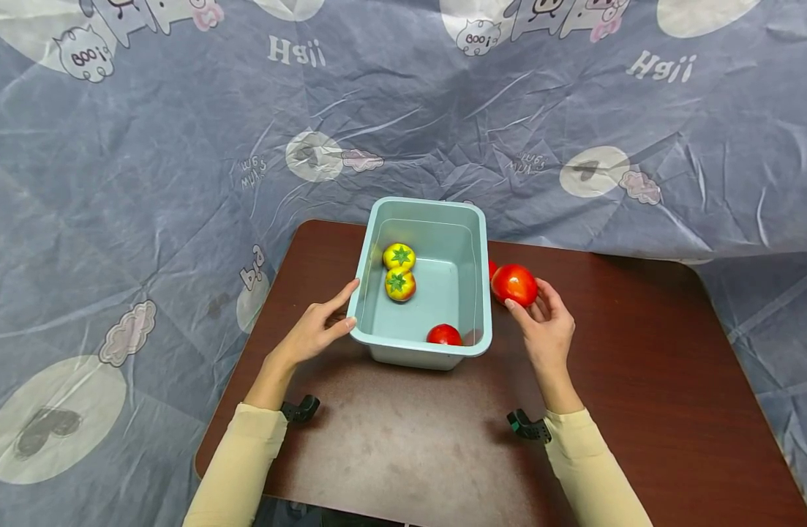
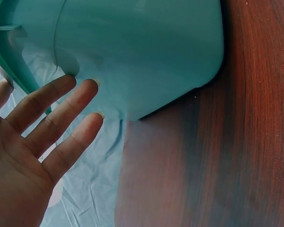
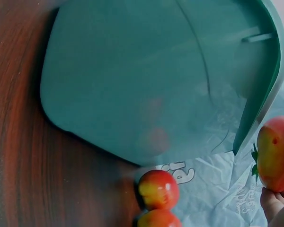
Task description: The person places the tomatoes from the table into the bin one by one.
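A light blue-green plastic bin [image 1: 390,350] stands on the table with two yellow-red tomatoes [image 1: 399,284] and one red tomato [image 1: 445,334] inside. My left hand [image 1: 313,331] touches the bin's left rim, its fingers fairly straight and spread along the outer wall in the left wrist view. Just outside the right rim, my right hand [image 1: 549,326] holds a red tomato [image 1: 514,285] between thumb and fingers, raised near rim height. In the right wrist view this tomato [image 3: 275,153] shows a yellowish patch and green leaves. Two more tomatoes [image 3: 158,189] lie beside the bin.
The brown wooden table [image 1: 640,380] extends to the right of the bin and in front of it. Behind it hangs a grey-blue printed cloth [image 1: 403,102]. Dark straps [image 1: 530,426] sit on both wrists.
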Demonstrator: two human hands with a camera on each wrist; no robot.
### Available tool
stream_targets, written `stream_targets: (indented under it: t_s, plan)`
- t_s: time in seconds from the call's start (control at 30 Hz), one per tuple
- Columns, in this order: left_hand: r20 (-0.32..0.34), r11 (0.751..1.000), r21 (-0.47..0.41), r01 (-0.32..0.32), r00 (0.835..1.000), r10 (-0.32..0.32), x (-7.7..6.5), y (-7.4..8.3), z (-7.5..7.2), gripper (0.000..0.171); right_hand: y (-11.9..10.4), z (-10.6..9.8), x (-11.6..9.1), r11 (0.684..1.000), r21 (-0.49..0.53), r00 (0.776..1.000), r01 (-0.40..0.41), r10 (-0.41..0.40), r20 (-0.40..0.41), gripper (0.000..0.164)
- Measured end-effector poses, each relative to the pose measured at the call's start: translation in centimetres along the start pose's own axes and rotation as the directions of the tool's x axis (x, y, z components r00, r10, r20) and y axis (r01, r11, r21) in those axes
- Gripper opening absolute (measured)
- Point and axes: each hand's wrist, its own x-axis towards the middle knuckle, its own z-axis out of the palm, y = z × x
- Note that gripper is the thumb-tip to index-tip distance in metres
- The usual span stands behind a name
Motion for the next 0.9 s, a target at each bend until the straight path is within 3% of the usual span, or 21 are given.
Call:
stream_targets:
  t_s: [0.33, 0.57, 0.8, 0.9]
  plan:
    - [-0.006, 1.0, -0.001, -0.004, 1.0, 0.004, 0.1, 0.0, 0.0, 0.066, -1.8, 0.9, -0.7, 0.994, 0.093, 0.997, 0.058, -0.062, 0.045, 0.056]
    - [-0.004, 1.0, -0.004, 0.004, 1.0, -0.004, 0.0, -0.2, 0.1, 0.066, -2.5, 1.7, -1.1, 0.993, 0.089, 0.99, 0.077, -0.087, 0.108, 0.06]
    - [-0.001, 1.0, -0.009, -0.007, 1.0, 0.007, 0.0, -0.2, 0.0, 0.066, -2.6, 2.2, -1.1, 0.99, 0.105, 0.987, 0.093, -0.105, 0.12, 0.058]
    - [-0.007, 1.0, -0.013, -0.005, 1.0, 0.005, 0.0, -1.8, 0.4, 0.067, -2.4, 2.5, -1.2, 0.99, 0.107, 0.986, 0.093, -0.107, 0.129, 0.058]
